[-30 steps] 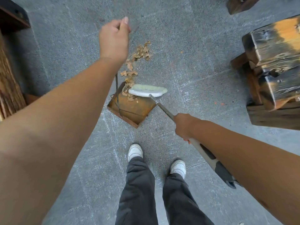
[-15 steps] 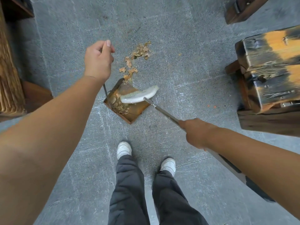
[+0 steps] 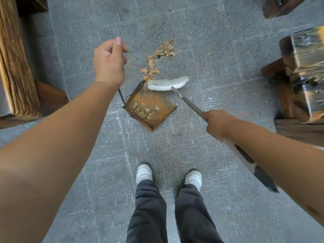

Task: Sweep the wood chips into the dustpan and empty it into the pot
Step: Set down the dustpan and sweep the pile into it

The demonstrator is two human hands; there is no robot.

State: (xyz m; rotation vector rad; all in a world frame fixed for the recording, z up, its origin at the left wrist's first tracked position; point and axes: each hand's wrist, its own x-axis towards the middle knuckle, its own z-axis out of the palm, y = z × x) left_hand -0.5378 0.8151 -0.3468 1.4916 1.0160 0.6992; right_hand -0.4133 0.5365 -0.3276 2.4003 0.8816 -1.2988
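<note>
A rusty square dustpan (image 3: pixel 158 109) lies on the grey stone floor with some wood chips heaped in its left corner. My left hand (image 3: pixel 109 62) grips the top of its thin upright metal handle (image 3: pixel 121 97). More wood chips (image 3: pixel 164 51) trail across the floor beyond the pan's open edge. The broom's white head (image 3: pixel 168 82) rests at that edge, just this side of the nearest chips. My right hand (image 3: pixel 219 124) grips the broom's metal shaft. No pot is in view.
Dark charred wooden furniture (image 3: pixel 305 71) stands at the right. A wooden bench or plank (image 3: pixel 15 64) runs along the left edge. Another wooden piece (image 3: pixel 280 6) sits at the top right. My white shoes (image 3: pixel 144 172) stand just below the dustpan.
The broom head swept chips into the pan, then moved back out to the pan's far edge. Chips now lie inside the dustpan. My left hand has drifted lower and left.
</note>
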